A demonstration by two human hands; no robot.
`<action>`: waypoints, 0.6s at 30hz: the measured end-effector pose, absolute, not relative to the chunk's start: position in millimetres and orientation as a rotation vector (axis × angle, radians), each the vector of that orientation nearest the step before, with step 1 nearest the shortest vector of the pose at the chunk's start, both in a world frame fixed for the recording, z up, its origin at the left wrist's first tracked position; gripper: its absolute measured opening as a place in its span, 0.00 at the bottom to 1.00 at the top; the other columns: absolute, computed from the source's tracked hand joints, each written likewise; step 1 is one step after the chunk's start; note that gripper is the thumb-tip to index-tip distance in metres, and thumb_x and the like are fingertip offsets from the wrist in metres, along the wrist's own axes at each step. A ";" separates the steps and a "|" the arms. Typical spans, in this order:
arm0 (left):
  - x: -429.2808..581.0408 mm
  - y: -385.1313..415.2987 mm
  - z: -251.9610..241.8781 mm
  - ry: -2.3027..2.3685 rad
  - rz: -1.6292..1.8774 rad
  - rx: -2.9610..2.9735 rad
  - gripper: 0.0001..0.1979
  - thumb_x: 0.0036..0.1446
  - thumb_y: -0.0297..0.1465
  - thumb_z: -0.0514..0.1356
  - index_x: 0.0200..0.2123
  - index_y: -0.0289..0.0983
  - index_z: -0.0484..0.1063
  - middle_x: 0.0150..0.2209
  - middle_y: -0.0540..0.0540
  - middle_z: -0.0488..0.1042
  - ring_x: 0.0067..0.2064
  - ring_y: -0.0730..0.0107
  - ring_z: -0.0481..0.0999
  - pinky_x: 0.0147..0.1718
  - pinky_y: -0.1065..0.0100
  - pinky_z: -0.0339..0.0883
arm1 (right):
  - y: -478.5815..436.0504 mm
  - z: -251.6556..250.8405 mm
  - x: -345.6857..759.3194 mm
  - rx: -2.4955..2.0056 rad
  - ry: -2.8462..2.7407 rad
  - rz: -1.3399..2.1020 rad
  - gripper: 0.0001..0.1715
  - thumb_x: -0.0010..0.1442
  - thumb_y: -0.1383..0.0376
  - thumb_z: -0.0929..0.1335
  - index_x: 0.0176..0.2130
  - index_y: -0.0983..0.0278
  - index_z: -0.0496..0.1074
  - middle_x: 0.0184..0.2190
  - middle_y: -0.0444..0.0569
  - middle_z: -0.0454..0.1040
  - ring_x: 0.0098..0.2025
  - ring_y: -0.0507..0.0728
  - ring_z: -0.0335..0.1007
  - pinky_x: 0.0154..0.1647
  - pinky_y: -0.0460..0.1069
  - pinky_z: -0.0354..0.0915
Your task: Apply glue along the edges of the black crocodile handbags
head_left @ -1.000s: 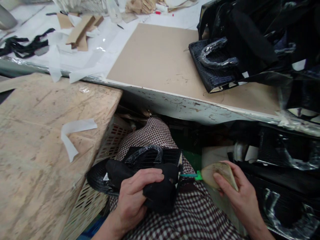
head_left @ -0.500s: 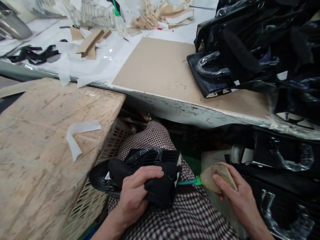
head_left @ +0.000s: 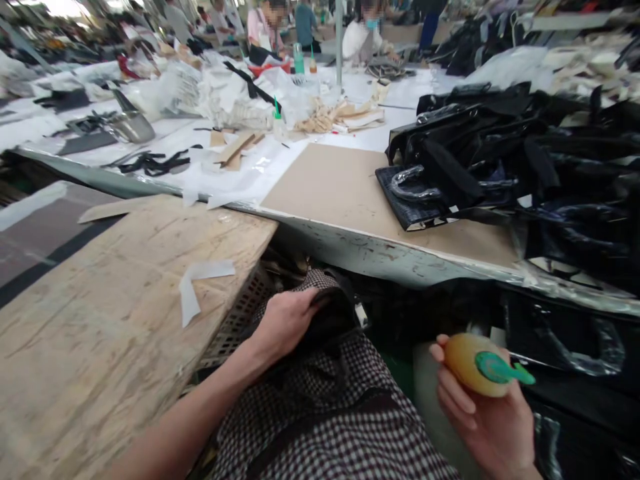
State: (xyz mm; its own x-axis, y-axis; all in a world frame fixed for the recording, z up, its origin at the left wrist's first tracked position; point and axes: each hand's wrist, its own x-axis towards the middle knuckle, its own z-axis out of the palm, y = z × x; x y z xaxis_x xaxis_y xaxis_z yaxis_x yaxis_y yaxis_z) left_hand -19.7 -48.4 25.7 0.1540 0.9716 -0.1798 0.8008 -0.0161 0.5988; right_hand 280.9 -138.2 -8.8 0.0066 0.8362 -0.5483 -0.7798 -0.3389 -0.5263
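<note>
My left hand (head_left: pixel 283 327) is closed on the edge of a black handbag (head_left: pixel 334 313), which rests over my lap on a checkered apron (head_left: pixel 370 393). The bag is dark and partly hidden by the hand, so its parts are hard to make out. To the right, apart from the bag, my right hand (head_left: pixel 500 430) has its fingers around a squeeze bottle (head_left: pixel 463 357) with yellowish contents. Its green nozzle (head_left: pixel 500 369) points to the right, away from the bag.
A worn wooden board (head_left: pixel 125 320) with a white paper strip (head_left: pixel 193 287) lies at left. Ahead, a white table carries a cardboard sheet (head_left: pixel 340 187) and piled black bags (head_left: pixel 465 153). More bags (head_left: pixel 565 333) sit low at right. People work in the background.
The view has tilted up. My left hand has turned the handbag and shifted up its edge. My right hand has drawn the bottle away rightward and swung its nozzle from left to right.
</note>
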 end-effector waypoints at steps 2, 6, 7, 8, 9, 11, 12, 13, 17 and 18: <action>-16.9 -33.0 36.4 1.611 0.694 1.351 0.12 0.63 0.38 0.59 0.35 0.37 0.78 0.30 0.46 0.79 0.30 0.65 0.76 0.29 0.69 0.67 | -136.0 -2.7 278.3 -0.954 -0.158 1.616 0.34 0.50 0.44 0.73 0.46 0.67 0.78 0.35 0.54 0.76 0.16 0.46 0.54 0.10 0.42 0.57; -9.6 -24.3 53.1 1.309 1.088 0.622 0.10 0.56 0.35 0.67 0.32 0.31 0.76 0.30 0.44 0.80 0.26 0.70 0.76 0.24 0.73 0.70 | -125.9 8.2 270.6 -0.883 -0.209 1.501 0.39 0.46 0.40 0.74 0.46 0.65 0.79 0.41 0.58 0.78 0.28 0.57 0.72 0.20 0.48 0.70; -7.1 -26.5 55.9 1.250 1.143 0.557 0.08 0.56 0.31 0.67 0.33 0.30 0.76 0.31 0.42 0.81 0.27 0.71 0.77 0.27 0.73 0.73 | -121.3 10.1 267.8 -0.864 -0.210 1.464 0.39 0.46 0.39 0.73 0.46 0.65 0.79 0.43 0.59 0.78 0.36 0.62 0.75 0.28 0.51 0.75; -4.4 -30.2 58.2 1.208 1.182 0.510 0.05 0.56 0.27 0.66 0.34 0.30 0.77 0.34 0.41 0.81 0.29 0.70 0.79 0.29 0.73 0.75 | -115.8 11.6 264.8 -0.843 -0.209 1.428 0.39 0.48 0.38 0.72 0.45 0.65 0.79 0.46 0.60 0.78 0.43 0.65 0.76 0.38 0.55 0.76; -1.3 -35.0 60.0 1.183 1.205 0.469 0.04 0.58 0.25 0.65 0.36 0.29 0.77 0.36 0.40 0.82 0.31 0.69 0.80 0.32 0.72 0.77 | -109.8 12.8 261.6 -0.818 -0.205 1.386 0.39 0.50 0.37 0.70 0.44 0.64 0.79 0.47 0.60 0.78 0.49 0.67 0.75 0.46 0.57 0.74; 5.6 -47.5 62.8 1.165 1.243 0.383 0.06 0.61 0.23 0.62 0.40 0.28 0.78 0.39 0.38 0.82 0.34 0.67 0.82 0.36 0.68 0.80 | -97.8 13.6 255.2 -0.762 -0.189 1.324 0.37 0.54 0.36 0.67 0.42 0.63 0.79 0.48 0.58 0.78 0.54 0.66 0.73 0.55 0.59 0.70; 9.2 -54.8 63.8 1.163 1.269 0.343 0.07 0.62 0.22 0.60 0.41 0.28 0.77 0.40 0.37 0.82 0.35 0.66 0.83 0.37 0.67 0.81 | -92.8 13.2 252.0 -0.731 -0.173 1.314 0.36 0.55 0.36 0.66 0.41 0.62 0.79 0.48 0.57 0.78 0.54 0.65 0.72 0.57 0.59 0.68; 12.7 -62.7 64.6 1.160 1.296 0.305 0.07 0.63 0.22 0.59 0.42 0.28 0.77 0.41 0.37 0.82 0.36 0.65 0.83 0.37 0.66 0.81 | -89.4 12.1 248.9 -0.701 -0.150 1.317 0.34 0.56 0.36 0.65 0.40 0.61 0.79 0.47 0.55 0.79 0.55 0.64 0.72 0.58 0.60 0.67; 22.7 -96.3 64.2 1.176 1.358 0.113 0.10 0.65 0.20 0.57 0.47 0.27 0.75 0.41 0.36 0.82 0.38 0.61 0.84 0.39 0.63 0.82 | -96.2 2.6 238.5 -0.651 -0.117 1.387 0.33 0.56 0.37 0.66 0.43 0.60 0.79 0.48 0.53 0.78 0.50 0.62 0.75 0.56 0.59 0.69; 23.7 -104.3 62.9 1.187 1.365 0.060 0.11 0.65 0.19 0.56 0.48 0.27 0.75 0.41 0.36 0.82 0.38 0.61 0.84 0.39 0.64 0.83 | -102.2 0.4 237.0 -0.651 -0.143 1.390 0.34 0.55 0.38 0.67 0.45 0.60 0.78 0.48 0.54 0.78 0.48 0.62 0.75 0.56 0.59 0.69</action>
State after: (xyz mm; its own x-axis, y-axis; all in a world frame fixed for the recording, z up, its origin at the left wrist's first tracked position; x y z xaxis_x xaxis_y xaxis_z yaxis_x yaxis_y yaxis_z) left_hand 23.7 -104.3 62.9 -0.2353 0.7595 -0.6065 -0.7059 0.2954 0.6437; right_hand 237.0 -102.2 0.4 0.2022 0.9395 -0.2767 -0.8632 0.0375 -0.5035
